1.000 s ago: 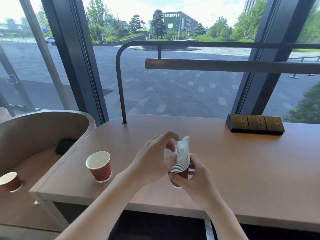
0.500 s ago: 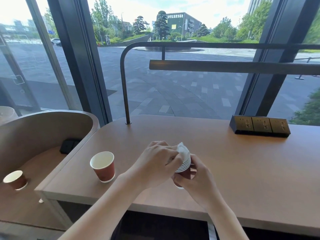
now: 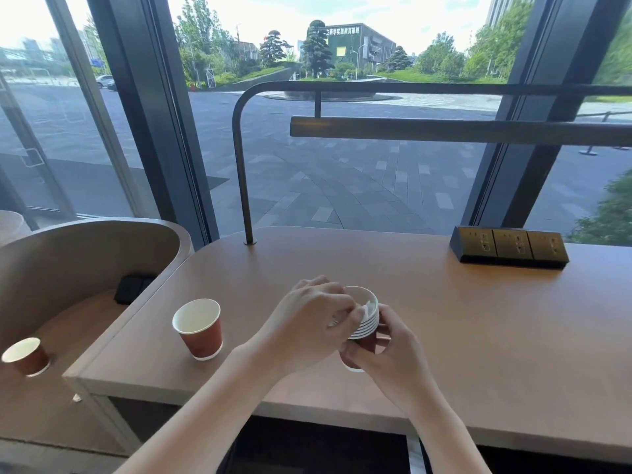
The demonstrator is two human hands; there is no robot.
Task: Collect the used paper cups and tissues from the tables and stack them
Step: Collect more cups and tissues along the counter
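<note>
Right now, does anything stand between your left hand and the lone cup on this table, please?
Nothing visible: only bare table separates the left hand, at the cup stack, from the lone cup.

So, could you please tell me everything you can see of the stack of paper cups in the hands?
The stack of paper cups is several nested cups: red-brown walls, white rolled rims layered near the top. It leans with its mouth up and rightward. A crumpled white tissue sits inside the top cup. The right hand grips the lower walls; the left hand curls its fingers over the near rim onto the tissue.
</note>
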